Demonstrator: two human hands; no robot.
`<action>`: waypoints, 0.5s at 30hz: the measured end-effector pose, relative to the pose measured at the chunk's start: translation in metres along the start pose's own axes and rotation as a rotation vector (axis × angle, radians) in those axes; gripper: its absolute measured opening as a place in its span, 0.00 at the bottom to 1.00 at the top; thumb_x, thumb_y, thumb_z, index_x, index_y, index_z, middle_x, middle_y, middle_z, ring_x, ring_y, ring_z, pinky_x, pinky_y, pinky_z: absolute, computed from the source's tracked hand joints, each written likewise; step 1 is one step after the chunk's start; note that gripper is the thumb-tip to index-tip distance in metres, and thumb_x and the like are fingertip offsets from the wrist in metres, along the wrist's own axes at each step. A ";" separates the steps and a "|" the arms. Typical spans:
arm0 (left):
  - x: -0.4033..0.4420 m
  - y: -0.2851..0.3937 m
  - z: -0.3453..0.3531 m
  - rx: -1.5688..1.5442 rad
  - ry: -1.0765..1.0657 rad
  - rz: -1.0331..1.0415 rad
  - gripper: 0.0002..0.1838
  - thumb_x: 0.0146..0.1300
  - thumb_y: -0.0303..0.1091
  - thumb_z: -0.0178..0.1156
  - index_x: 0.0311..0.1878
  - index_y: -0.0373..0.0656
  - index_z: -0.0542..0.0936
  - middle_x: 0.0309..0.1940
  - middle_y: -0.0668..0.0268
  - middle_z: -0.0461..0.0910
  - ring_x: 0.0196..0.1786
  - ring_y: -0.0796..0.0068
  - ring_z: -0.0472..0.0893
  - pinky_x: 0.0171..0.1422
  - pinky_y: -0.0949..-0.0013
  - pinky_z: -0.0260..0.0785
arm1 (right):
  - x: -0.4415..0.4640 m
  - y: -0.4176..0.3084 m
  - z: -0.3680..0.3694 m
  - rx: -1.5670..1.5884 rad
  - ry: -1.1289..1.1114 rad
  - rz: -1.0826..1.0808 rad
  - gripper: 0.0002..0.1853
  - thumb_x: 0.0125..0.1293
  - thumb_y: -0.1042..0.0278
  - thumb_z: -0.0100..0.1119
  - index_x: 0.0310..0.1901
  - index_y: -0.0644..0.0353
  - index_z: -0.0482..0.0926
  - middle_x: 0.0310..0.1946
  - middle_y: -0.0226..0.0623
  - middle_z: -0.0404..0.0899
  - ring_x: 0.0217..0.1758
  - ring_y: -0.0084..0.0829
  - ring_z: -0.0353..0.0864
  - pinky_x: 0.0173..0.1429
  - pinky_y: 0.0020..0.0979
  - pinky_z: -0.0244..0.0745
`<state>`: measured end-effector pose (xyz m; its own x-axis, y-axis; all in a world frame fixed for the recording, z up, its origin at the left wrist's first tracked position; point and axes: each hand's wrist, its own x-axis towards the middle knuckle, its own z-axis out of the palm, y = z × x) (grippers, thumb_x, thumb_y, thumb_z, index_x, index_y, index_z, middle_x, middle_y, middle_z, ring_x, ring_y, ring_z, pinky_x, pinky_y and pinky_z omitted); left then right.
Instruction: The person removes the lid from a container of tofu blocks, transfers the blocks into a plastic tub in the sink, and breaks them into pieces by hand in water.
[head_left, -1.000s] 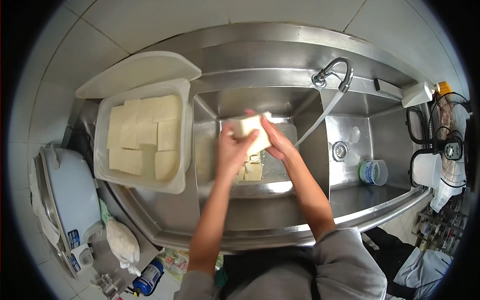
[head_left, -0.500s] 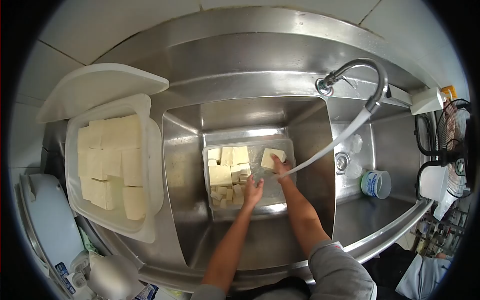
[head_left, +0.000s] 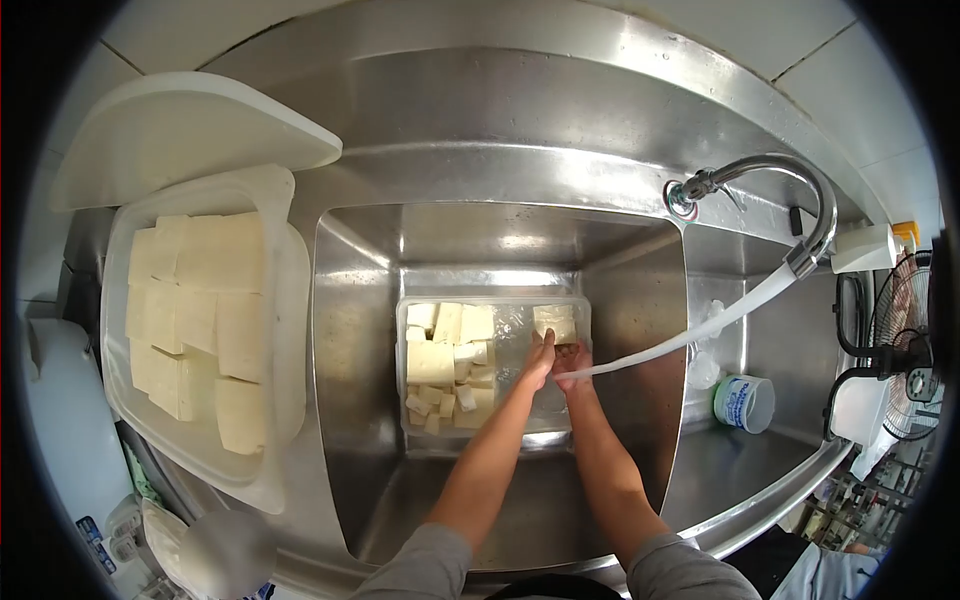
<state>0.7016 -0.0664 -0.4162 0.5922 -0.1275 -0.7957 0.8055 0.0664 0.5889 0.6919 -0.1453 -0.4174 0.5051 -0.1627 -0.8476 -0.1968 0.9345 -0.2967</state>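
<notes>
A pale block of what looks like white cheese [head_left: 555, 320] is at the right end of a clear plastic tub [head_left: 520, 410] inside the sink. At its near edge my left hand [head_left: 541, 362] grips it, a digit pressed on the edge. My right hand [head_left: 573, 364] is closed against the same edge, fingers curled and partly hidden. Over the right wrist passes a white hose [head_left: 690, 337], its end close to both hands. Larger blocks and small cut pieces [head_left: 430, 362] fill the tub's left half.
On the left counter stands a big white container [head_left: 285, 400] of similar blocks [head_left: 215, 260], its lid [head_left: 190, 130] leaning behind. A curved faucet [head_left: 800, 165] feeds the hose. The right basin holds a tipped plastic cup [head_left: 745, 403]; a fan [head_left: 910, 350] stands beyond.
My left hand has moved right to the block and beside my right hand. The block has come to lie nearer the tub's right end. The camera view has shifted.
</notes>
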 end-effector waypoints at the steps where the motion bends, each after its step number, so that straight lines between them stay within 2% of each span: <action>1: -0.010 0.011 0.001 -0.040 -0.011 0.002 0.37 0.65 0.53 0.39 0.67 0.36 0.43 0.65 0.44 0.49 0.67 0.52 0.53 0.67 0.59 0.49 | 0.007 -0.001 -0.007 0.001 -0.032 0.001 0.18 0.68 0.55 0.35 0.44 0.62 0.68 0.43 0.42 0.71 0.51 0.38 0.69 0.59 0.36 0.63; 3: -0.012 0.014 0.001 -0.119 -0.028 0.012 0.37 0.65 0.53 0.39 0.66 0.34 0.43 0.64 0.42 0.49 0.67 0.52 0.53 0.67 0.61 0.49 | 0.016 0.002 -0.016 -0.012 -0.027 -0.012 0.20 0.68 0.54 0.33 0.42 0.63 0.69 0.44 0.43 0.71 0.52 0.39 0.68 0.60 0.38 0.63; 4: -0.014 0.017 0.001 -0.057 -0.005 0.029 0.37 0.65 0.52 0.39 0.66 0.33 0.44 0.64 0.41 0.49 0.67 0.52 0.53 0.67 0.61 0.49 | 0.018 0.006 -0.019 -0.020 -0.027 -0.014 0.21 0.68 0.53 0.32 0.42 0.63 0.69 0.45 0.43 0.72 0.53 0.40 0.68 0.60 0.39 0.62; 6: -0.017 0.015 0.000 0.071 0.064 0.054 0.38 0.65 0.52 0.39 0.65 0.30 0.44 0.64 0.40 0.48 0.67 0.51 0.53 0.67 0.63 0.49 | 0.061 0.016 -0.070 0.011 -0.062 0.085 0.16 0.67 0.58 0.35 0.44 0.61 0.68 0.40 0.39 0.72 0.47 0.36 0.70 0.56 0.37 0.65; 7: -0.013 0.005 0.002 0.139 0.094 0.067 0.40 0.64 0.53 0.40 0.66 0.31 0.40 0.66 0.44 0.41 0.68 0.52 0.48 0.69 0.67 0.43 | 0.072 0.024 -0.082 0.022 -0.084 0.145 0.14 0.67 0.61 0.37 0.45 0.60 0.67 0.37 0.37 0.72 0.44 0.34 0.71 0.54 0.36 0.66; 8: -0.031 0.015 0.004 0.258 0.161 0.061 0.40 0.63 0.52 0.42 0.65 0.30 0.41 0.66 0.42 0.41 0.69 0.51 0.47 0.70 0.65 0.42 | 0.038 0.025 -0.058 -0.036 -0.087 0.121 0.13 0.66 0.62 0.38 0.43 0.61 0.69 0.36 0.39 0.72 0.43 0.36 0.73 0.52 0.40 0.69; 9: -0.046 0.016 0.006 0.261 0.238 0.185 0.38 0.60 0.44 0.48 0.62 0.23 0.47 0.61 0.32 0.47 0.66 0.39 0.48 0.69 0.57 0.44 | 0.004 0.025 -0.034 -0.095 -0.089 0.097 0.13 0.65 0.64 0.39 0.42 0.62 0.70 0.36 0.41 0.73 0.42 0.38 0.74 0.49 0.45 0.71; 10: -0.062 0.025 -0.004 0.368 0.111 0.155 0.39 0.61 0.46 0.46 0.64 0.27 0.44 0.65 0.39 0.42 0.69 0.50 0.45 0.71 0.64 0.40 | -0.020 0.025 -0.021 -0.138 -0.130 0.100 0.13 0.64 0.64 0.40 0.42 0.63 0.71 0.36 0.42 0.74 0.42 0.39 0.74 0.49 0.44 0.72; 11: -0.084 0.036 -0.008 0.512 0.093 0.185 0.39 0.61 0.46 0.47 0.63 0.25 0.46 0.63 0.37 0.47 0.68 0.48 0.49 0.70 0.62 0.43 | -0.040 0.025 -0.010 -0.176 -0.195 0.104 0.14 0.64 0.64 0.42 0.42 0.65 0.71 0.37 0.43 0.74 0.42 0.39 0.74 0.49 0.42 0.72; 13: -0.139 0.072 -0.026 0.651 0.077 0.285 0.37 0.62 0.45 0.46 0.63 0.26 0.46 0.62 0.40 0.54 0.65 0.50 0.56 0.68 0.61 0.48 | -0.078 0.025 0.007 -0.265 -0.374 0.090 0.14 0.62 0.65 0.44 0.43 0.67 0.72 0.38 0.45 0.76 0.41 0.39 0.75 0.48 0.40 0.72; 14: -0.177 0.084 -0.035 0.578 0.118 0.362 0.34 0.63 0.44 0.46 0.63 0.27 0.50 0.60 0.42 0.58 0.63 0.52 0.60 0.66 0.61 0.51 | -0.060 0.026 -0.002 -0.489 -0.149 0.063 0.15 0.63 0.66 0.45 0.41 0.70 0.75 0.34 0.45 0.78 0.40 0.36 0.77 0.46 0.34 0.71; 15: -0.211 0.110 -0.050 0.515 0.162 0.471 0.32 0.63 0.44 0.46 0.62 0.29 0.54 0.58 0.44 0.63 0.61 0.53 0.64 0.65 0.60 0.54 | -0.077 0.033 0.019 -0.753 -0.211 -0.132 0.15 0.63 0.66 0.46 0.39 0.70 0.76 0.32 0.44 0.78 0.37 0.33 0.76 0.45 0.32 0.70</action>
<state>0.6666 0.0170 -0.1902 0.9025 -0.0497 -0.4279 0.3739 -0.4028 0.8354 0.6626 -0.0955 -0.3541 0.6978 -0.1236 -0.7055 -0.6014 0.4338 -0.6709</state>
